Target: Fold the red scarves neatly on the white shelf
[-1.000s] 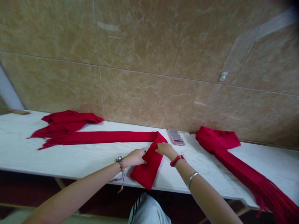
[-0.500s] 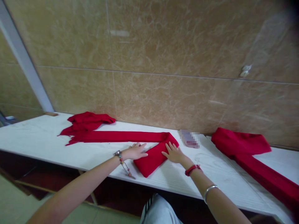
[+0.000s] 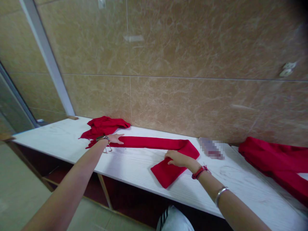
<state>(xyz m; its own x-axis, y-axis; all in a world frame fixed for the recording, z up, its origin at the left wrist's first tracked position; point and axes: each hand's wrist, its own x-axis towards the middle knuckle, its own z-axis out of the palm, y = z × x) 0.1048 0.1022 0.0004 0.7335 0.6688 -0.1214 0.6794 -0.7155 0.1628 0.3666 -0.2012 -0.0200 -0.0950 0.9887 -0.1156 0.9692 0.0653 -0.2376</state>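
A long red scarf (image 3: 149, 142) lies flat in a narrow strip on the white countertop. At its right end it bends at an angle toward me, into a broad flap (image 3: 166, 175). My left hand (image 3: 115, 139) rests on the strip near its fringed left end, fingers stretched out and apart. Over the flap, my right hand (image 3: 178, 158) has its fingers curled in at the upper-left edge of the cloth, seemingly gripping it; the fingertips are partly hidden. Behind my left hand a crumpled red cloth (image 3: 103, 125) lies against the wall.
Another red cloth (image 3: 267, 160) lies folded on the right side of the countertop (image 3: 134, 166). A flat, partly blurred packet (image 3: 210, 148) lies near the wall. A small brown block (image 3: 72, 117) sits at the far left. Dark open shelves (image 3: 134, 195) are below.
My left hand has moved left from the flap to the scarf's fringed end. My right hand stays on the flap, its fingers now curled instead of spread. The view has shifted left.
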